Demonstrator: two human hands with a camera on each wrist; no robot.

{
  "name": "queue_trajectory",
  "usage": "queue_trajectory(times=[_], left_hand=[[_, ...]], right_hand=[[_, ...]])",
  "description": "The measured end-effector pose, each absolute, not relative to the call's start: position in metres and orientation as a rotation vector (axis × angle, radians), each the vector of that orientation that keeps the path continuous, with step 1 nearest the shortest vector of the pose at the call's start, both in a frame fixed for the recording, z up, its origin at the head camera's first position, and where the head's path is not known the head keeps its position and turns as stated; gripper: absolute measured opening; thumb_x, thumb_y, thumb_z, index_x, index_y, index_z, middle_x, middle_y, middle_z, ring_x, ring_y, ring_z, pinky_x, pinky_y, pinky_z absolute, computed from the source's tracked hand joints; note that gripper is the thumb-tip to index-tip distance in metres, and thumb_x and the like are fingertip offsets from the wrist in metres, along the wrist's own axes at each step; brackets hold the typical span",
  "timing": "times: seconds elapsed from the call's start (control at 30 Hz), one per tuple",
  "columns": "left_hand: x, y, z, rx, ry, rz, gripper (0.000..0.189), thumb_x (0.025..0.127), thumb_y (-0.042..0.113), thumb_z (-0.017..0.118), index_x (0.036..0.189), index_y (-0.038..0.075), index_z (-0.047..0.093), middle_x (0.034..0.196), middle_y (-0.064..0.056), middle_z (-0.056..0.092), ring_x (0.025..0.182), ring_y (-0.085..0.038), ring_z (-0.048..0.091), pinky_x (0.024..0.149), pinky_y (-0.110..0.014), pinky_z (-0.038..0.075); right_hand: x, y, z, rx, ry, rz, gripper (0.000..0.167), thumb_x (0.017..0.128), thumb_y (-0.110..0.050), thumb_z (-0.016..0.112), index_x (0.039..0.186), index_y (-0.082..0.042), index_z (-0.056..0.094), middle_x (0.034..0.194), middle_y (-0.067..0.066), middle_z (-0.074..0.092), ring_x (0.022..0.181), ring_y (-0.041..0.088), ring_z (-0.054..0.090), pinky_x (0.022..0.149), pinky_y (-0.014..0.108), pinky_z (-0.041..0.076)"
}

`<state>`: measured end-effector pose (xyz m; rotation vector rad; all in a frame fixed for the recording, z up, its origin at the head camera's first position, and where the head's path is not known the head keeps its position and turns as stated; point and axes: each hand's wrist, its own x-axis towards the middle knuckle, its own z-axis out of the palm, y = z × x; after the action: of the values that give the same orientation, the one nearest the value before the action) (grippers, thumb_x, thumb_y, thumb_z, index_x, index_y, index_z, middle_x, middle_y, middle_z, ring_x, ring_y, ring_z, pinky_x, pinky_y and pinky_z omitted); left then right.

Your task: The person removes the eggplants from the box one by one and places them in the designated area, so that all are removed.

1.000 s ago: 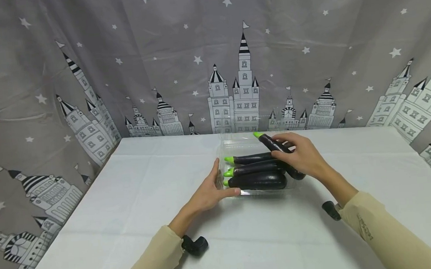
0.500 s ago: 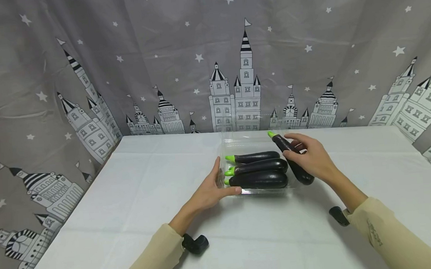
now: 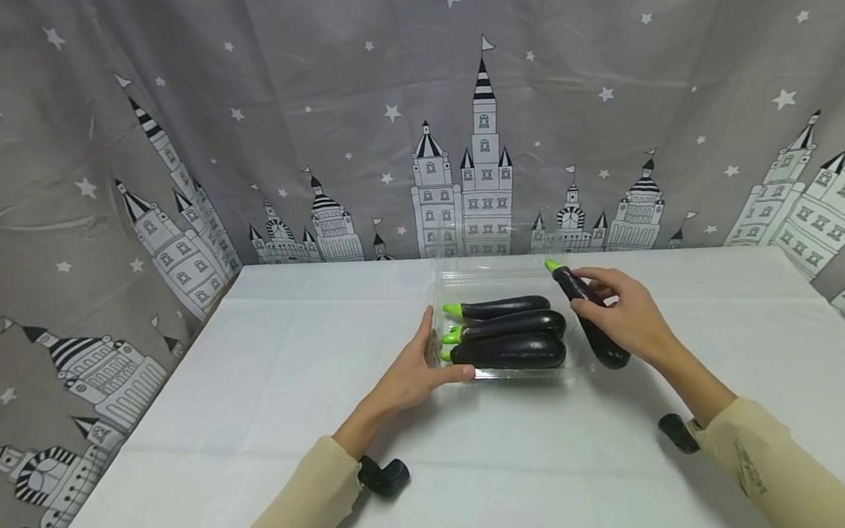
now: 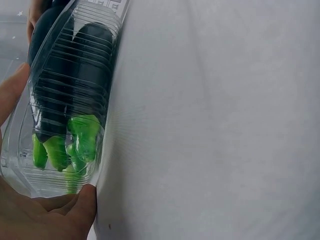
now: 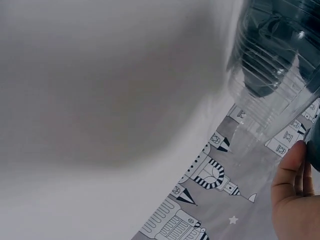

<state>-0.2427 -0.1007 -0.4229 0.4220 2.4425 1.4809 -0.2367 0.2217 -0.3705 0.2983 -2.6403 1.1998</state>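
Note:
A clear plastic clamshell container (image 3: 497, 278) stands near the table's back edge with its lid raised at the back. Three dark eggplants (image 3: 514, 353) with green stems lie side by side in it, stems to the left. My left hand (image 3: 404, 377) holds the container's left end, its thumb along the front rim and its fingers against the end wall. Just right of the container, my right hand (image 3: 630, 315) pinches another eggplant (image 3: 608, 349), tilted with its green stem away from me. Only an edge of this eggplant (image 5: 314, 145) shows in the right wrist view.
A white cloth covers the table (image 3: 255, 390). Behind it hangs a grey curtain (image 3: 293, 101) printed with castles and stars. Dark devices (image 3: 384, 477) are worn at both wrists.
The right hand has carried its eggplant rightward and toward me, from above the container to beside its right end. The left hand keeps its hold on the container.

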Motion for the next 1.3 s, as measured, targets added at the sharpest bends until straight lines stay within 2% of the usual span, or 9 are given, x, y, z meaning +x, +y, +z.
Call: queue_trajectory(times=[0.3,0.57,1.0,1.3], left_hand=[[-0.243,-0.1,-0.423,0.42,2.45,1.478,0.125,0.075,0.051,0.082,0.16,0.015,-0.003,0.164,-0.01,0.007,0.149,-0.028,0.007,0.116,-0.054,0.012],[-0.243,-0.098,-0.421,0.419,2.455,1.476,0.124,0.075,0.05,0.082,0.16,0.016,-0.002,0.164,-0.009,0.007,0.149,-0.028,0.007,0.116,-0.054,0.012],[-0.242,-0.1,-0.423,0.422,2.464,1.475,0.123,0.076,0.048,0.082,0.16,0.014,-0.002,0.164,-0.012,0.008,0.149,-0.03,0.007,0.116,-0.057,0.011],[-0.243,-0.1,-0.423,0.429,2.473,1.461,0.123,0.075,0.052,0.081,0.16,0.016,-0.001,0.164,-0.012,0.008,0.149,-0.03,0.007,0.116,-0.056,0.012]], right_hand=[[-0.233,0.229,-0.377,0.237,-2.667,1.161,0.046,0.094,-0.019,0.064,0.135,0.0,0.057,0.112,0.024,0.059,0.099,0.038,0.059,0.077,0.048,0.051],[-0.231,0.234,-0.385,0.121,-2.701,1.083,0.046,0.094,-0.018,0.061,0.135,0.003,0.055,0.109,0.026,0.059,0.096,0.038,0.06,0.073,0.042,0.046],[-0.232,0.243,-0.398,0.032,-2.84,1.015,0.049,0.095,-0.019,0.062,0.135,0.006,0.051,0.11,0.032,0.061,0.097,0.042,0.059,0.077,0.051,0.049],[-0.233,0.245,-0.403,0.004,-2.951,0.965,0.052,0.095,-0.023,0.061,0.136,0.007,0.05,0.109,0.031,0.061,0.093,0.039,0.059,0.072,0.047,0.05]])
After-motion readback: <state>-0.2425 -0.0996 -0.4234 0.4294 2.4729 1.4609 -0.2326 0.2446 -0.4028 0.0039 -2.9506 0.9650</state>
